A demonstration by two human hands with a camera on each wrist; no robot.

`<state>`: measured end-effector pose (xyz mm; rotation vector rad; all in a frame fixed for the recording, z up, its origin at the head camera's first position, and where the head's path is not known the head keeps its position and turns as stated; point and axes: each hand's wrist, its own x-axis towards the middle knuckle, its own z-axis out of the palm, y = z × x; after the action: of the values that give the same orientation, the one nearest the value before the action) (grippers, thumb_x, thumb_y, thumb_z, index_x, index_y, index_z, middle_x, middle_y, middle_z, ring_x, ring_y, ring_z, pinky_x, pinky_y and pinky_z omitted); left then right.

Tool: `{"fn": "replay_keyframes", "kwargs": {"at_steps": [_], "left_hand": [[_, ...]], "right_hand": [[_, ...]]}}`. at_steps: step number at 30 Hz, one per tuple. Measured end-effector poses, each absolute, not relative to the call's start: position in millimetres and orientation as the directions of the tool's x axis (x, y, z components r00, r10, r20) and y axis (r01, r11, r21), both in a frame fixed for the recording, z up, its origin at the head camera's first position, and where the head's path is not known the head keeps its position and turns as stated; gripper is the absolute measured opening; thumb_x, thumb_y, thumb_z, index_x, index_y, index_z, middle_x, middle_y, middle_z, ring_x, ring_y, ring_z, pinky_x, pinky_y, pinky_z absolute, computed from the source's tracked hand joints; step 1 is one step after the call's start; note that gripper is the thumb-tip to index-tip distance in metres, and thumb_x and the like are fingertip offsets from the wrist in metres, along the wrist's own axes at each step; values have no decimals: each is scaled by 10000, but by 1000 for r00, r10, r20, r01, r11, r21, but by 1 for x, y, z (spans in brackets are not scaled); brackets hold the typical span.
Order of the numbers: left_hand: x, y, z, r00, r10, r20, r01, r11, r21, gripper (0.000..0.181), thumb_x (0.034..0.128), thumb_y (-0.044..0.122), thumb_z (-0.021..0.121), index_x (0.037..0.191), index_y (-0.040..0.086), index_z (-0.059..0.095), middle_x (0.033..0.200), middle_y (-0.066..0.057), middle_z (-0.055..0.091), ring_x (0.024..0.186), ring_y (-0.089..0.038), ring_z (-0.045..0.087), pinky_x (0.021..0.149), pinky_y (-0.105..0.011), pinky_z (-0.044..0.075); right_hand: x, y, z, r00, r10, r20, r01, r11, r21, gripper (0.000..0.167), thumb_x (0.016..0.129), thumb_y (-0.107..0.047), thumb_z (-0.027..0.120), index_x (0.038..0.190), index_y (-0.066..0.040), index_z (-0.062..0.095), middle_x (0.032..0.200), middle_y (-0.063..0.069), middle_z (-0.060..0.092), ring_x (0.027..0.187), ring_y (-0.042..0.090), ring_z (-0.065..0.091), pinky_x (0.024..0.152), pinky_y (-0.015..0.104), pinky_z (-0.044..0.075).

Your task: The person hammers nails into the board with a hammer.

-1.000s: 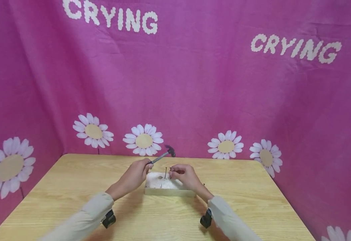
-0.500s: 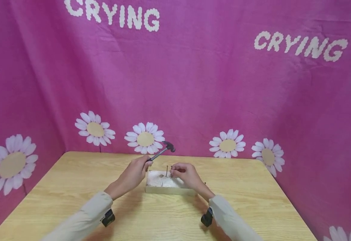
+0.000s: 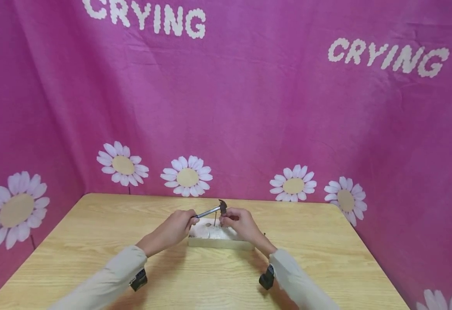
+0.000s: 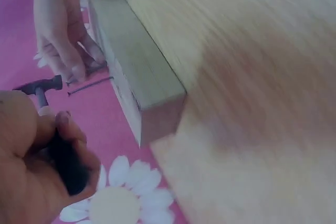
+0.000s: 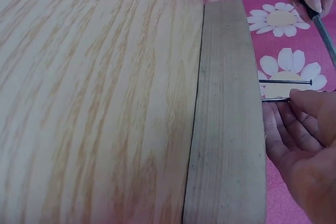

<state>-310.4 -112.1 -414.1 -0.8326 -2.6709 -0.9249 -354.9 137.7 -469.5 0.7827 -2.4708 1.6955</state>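
My left hand (image 3: pixel 175 227) grips a claw hammer (image 3: pixel 210 211) by its dark handle. The hammer's head is low, right by the fingertips of my right hand (image 3: pixel 243 226). Those fingertips pinch a nail (image 5: pixel 275 99), held upright with its point at the top of a wooden block (image 3: pixel 222 244). Whether the hammer touches this nail is hard to tell. Just to its left a second nail (image 3: pixel 215 218) stands upright in the block by itself. In the left wrist view the hammer head (image 4: pixel 47 84) shows close to both nails.
The block lies on a light wooden table (image 3: pixel 106 241). A dark round mark (image 3: pixel 208 224) shows on its whitish top. A small dark tip (image 3: pixel 264 234) pokes up behind my right wrist. Pink cloth (image 3: pixel 233 107) with daisies hangs behind the table.
The hammer head, raised above the block before, has come down beside my right fingertips as my left hand dipped. My right hand stays in place, pinching the nail.
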Motion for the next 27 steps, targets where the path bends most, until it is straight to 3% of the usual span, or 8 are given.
{"fn": "replay_keyframes", "kwargs": {"at_steps": [5, 7, 12, 16, 19, 24, 27], "left_hand": [[-309, -109, -412, -835, 348, 426, 548, 600, 583, 154, 1067, 18, 562, 917, 24, 600, 726, 19, 491, 643, -95, 457, 583, -247, 402], [-311, -109, -411, -817, 353, 455, 570, 607, 553, 154, 1059, 16, 575, 907, 28, 599, 726, 18, 493, 648, -100, 455, 588, -259, 402], [-311, -109, -421, -809, 456, 371, 588, 647, 486, 169, 1039, 15, 609, 870, 22, 612, 709, 50, 481, 649, -55, 459, 572, -225, 405], [-309, -105, -421, -835, 391, 386, 550, 608, 573, 173, 1066, 30, 570, 898, 31, 607, 716, 52, 493, 631, -47, 463, 561, -218, 404], [-310, -104, -414, -834, 380, 399, 550, 611, 569, 169, 1064, 23, 569, 900, 23, 610, 708, 42, 465, 625, -74, 435, 558, -236, 377], [-311, -106, -410, -844, 440, 306, 535, 662, 524, 183, 1051, 6, 576, 874, -5, 621, 691, 45, 439, 620, -76, 420, 559, -224, 363], [-310, -107, -412, -854, 382, 354, 520, 633, 573, 184, 1071, 34, 557, 896, 24, 611, 707, 33, 471, 628, -83, 430, 578, -234, 377]], "right_hand": [[-356, 139, -469, -874, -384, 296, -418, 288, -862, 145, 1009, -24, 669, 1089, 81, 729, 1015, 249, 752, 900, 337, 751, 809, 332, 617], [-357, 139, -468, -875, -378, 301, -421, 288, -860, 130, 1009, -23, 671, 1072, 71, 734, 1001, 238, 755, 875, 278, 754, 798, 306, 615], [-358, 136, -469, -892, -337, 301, -398, 271, -876, 108, 972, 39, 687, 1044, 107, 729, 988, 266, 756, 813, 187, 745, 764, 255, 608], [-356, 135, -471, -899, -334, 283, -374, 251, -893, 117, 966, 54, 686, 1056, 126, 708, 1006, 290, 748, 824, 212, 743, 764, 242, 597], [-355, 135, -469, -898, -333, 286, -377, 252, -891, 114, 968, 44, 688, 1053, 117, 713, 1002, 280, 750, 830, 222, 739, 768, 237, 590], [-356, 134, -466, -892, -336, 303, -404, 291, -867, 97, 957, 20, 714, 1015, 95, 736, 974, 254, 759, 809, 113, 704, 753, 199, 563], [-356, 134, -466, -886, -345, 308, -412, 286, -865, 79, 966, 25, 705, 1001, 90, 730, 960, 255, 756, 791, 89, 694, 741, 197, 560]]}}
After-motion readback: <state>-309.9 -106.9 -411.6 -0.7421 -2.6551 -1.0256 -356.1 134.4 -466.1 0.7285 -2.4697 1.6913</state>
